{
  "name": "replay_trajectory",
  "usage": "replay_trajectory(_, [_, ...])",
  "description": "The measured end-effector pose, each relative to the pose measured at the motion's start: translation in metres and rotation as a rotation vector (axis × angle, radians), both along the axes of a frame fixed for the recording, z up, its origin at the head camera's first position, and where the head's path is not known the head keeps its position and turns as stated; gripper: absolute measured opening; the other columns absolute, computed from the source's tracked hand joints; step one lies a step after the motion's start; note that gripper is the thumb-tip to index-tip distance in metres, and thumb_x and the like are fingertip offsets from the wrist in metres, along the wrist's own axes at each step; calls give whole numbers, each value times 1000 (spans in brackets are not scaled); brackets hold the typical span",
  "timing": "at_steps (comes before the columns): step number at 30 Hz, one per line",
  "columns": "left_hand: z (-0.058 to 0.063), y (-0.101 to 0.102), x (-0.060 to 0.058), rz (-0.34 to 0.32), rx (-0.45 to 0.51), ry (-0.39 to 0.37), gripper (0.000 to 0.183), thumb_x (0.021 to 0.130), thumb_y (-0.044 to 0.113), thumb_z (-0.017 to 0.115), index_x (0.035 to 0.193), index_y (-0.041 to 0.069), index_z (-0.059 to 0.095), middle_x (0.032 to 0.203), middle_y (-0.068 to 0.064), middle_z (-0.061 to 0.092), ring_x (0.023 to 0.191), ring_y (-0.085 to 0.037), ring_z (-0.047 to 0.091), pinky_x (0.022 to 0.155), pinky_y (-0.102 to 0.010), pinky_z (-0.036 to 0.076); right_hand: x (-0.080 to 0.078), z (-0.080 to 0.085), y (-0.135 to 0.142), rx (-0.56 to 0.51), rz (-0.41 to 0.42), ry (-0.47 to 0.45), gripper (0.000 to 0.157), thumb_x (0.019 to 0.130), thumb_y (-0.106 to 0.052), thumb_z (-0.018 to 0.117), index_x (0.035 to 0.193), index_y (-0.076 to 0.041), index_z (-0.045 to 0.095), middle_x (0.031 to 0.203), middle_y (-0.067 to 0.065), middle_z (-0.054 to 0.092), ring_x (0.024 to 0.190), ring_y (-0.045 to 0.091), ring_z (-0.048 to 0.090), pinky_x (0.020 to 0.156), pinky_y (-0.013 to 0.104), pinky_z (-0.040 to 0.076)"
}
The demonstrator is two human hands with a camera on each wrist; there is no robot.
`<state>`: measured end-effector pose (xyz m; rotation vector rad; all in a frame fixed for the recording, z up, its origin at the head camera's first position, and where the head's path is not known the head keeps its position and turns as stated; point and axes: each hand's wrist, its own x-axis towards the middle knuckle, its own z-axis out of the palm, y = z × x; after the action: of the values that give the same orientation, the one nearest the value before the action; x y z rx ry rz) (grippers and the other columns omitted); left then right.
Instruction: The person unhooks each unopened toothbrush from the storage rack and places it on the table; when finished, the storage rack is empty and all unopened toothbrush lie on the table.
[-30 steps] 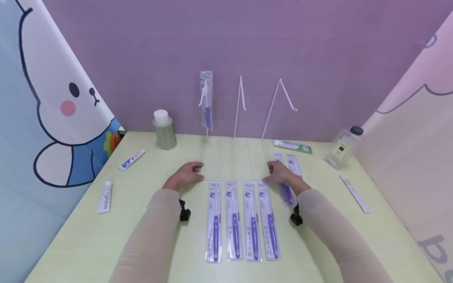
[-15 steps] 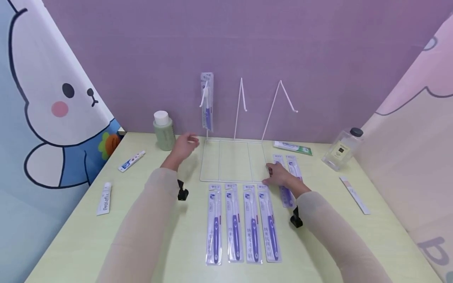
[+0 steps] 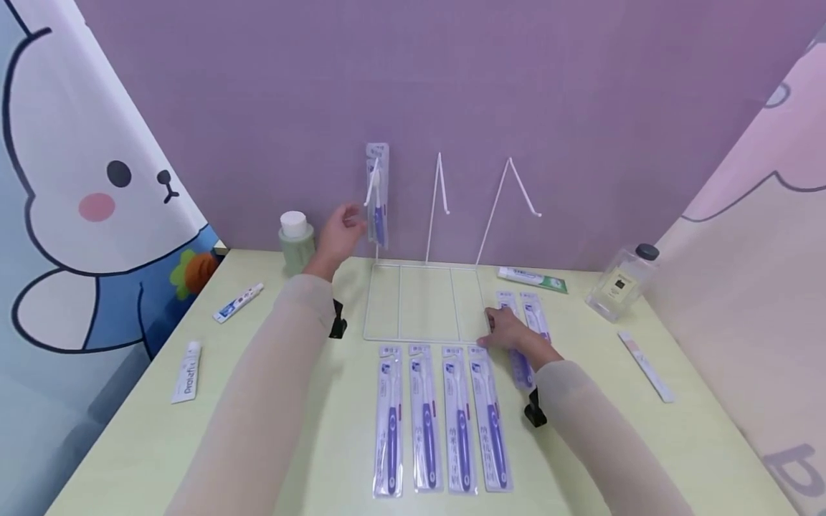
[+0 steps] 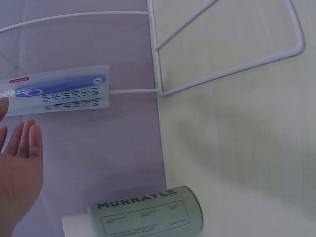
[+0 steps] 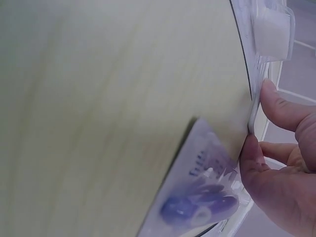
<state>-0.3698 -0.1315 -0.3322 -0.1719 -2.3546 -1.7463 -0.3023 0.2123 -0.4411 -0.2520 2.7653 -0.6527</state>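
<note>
A white wire rack (image 3: 427, 341) with three upright hooks stands on the table. One packaged toothbrush (image 3: 379, 226) hangs from its left hook. Beside that package is my left hand (image 3: 340, 233), raised, with fingers extended; in the left wrist view a gap shows between the fingers (image 4: 35, 140) and the package's lower edge. My right hand (image 3: 506, 330) pinches the rack's front right corner between thumb and fingers. Several packaged toothbrushes (image 3: 392, 448) lie in a row in front of the rack. Two more packages (image 3: 535, 314) lie partly behind the right hand.
A green bottle (image 3: 297, 251) stands behind the left forearm. Toothpaste tubes (image 3: 238, 302) lie at the left, and another tube (image 3: 532, 279) at the back right. A clear bottle (image 3: 621, 283) and a thin white strip (image 3: 645, 366) are on the right. A purple backdrop (image 3: 581, 107) rises behind the table.
My left hand has let go of the rack's front left corner and moved up and back to the hanging toothbrush. The right hand has stayed on the rack.
</note>
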Motion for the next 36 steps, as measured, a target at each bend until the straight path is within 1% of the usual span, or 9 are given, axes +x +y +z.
replay_trajectory(2, [5, 3, -2, -13, 31, -5, 52, 88, 8, 57, 135, 2, 35, 135, -14, 39, 118, -27, 41, 95, -34, 37, 1, -1, 1, 6, 6, 10, 44, 74, -24, 74, 104, -2, 50, 98, 17, 44, 86, 28, 44, 72, 36, 42])
replay_trajectory(8, [14, 13, -14, -42, 121, -16, 55, 87, 6, 58, 135, 2, 30, 136, -12, 37, 120, -26, 38, 95, -32, 37, 0, 0, 5, 26, -4, 13, 61, 75, -26, 73, 123, 0, 45, 112, 23, 43, 97, 32, 46, 83, 43, 43])
replay_trajectory(11, [17, 19, -22, -31, 168, -7, 55, 85, 3, 59, 133, 2, 32, 133, -12, 39, 119, -24, 40, 94, -29, 38, 2, 0, 3, 23, -5, 8, 65, 77, -25, 72, 128, 1, 41, 117, 26, 41, 101, 34, 45, 87, 44, 41])
replay_trajectory(15, [20, 26, -29, -12, 210, 8, 58, 84, -1, 60, 134, 3, 32, 132, -12, 41, 118, -22, 41, 94, -26, 37, 6, 3, 2, 19, -15, -14, 76, 78, -24, 71, 136, 3, 31, 127, 32, 32, 111, 40, 39, 94, 47, 35])
replay_trajectory(16, [21, 27, -29, -6, 215, 8, 59, 83, -2, 61, 134, 3, 32, 132, -12, 41, 118, -22, 41, 94, -26, 37, 7, 3, 1, 23, -22, -22, 80, 78, -24, 71, 138, 3, 27, 129, 32, 29, 113, 41, 38, 95, 48, 34])
replay_trajectory(18, [22, 31, -29, -1, 222, 12, 61, 83, -2, 61, 135, 3, 32, 132, -13, 41, 119, -22, 40, 94, -25, 36, 8, 3, 2, 25, -31, -33, 80, 78, -25, 71, 139, 2, 27, 131, 32, 28, 114, 41, 37, 95, 48, 34])
replay_trajectory(25, [23, 36, -26, -13, 238, 32, 63, 81, -1, 63, 136, 4, 32, 129, -15, 41, 118, -25, 41, 94, -25, 37, 6, 0, 4, 24, -29, -21, 74, 76, -26, 73, 134, -1, 35, 125, 29, 34, 106, 36, 42, 89, 46, 39])
replay_trajectory(31, [23, 34, -24, -48, 255, 19, 60, 81, -2, 64, 134, 7, 38, 122, -14, 46, 107, -26, 48, 89, -29, 42, 5, 0, 4, 45, -51, -34, 84, 76, -28, 73, 140, -2, 26, 132, 32, 26, 114, 40, 37, 95, 48, 34])
replay_trajectory(36, [21, 31, -16, -59, 271, -6, 50, 84, 1, 61, 131, 6, 42, 122, -13, 50, 106, -26, 50, 89, -32, 42, 5, -1, 3, 40, -39, -35, 85, 76, -28, 73, 140, 0, 25, 131, 32, 28, 115, 40, 36, 96, 48, 32])
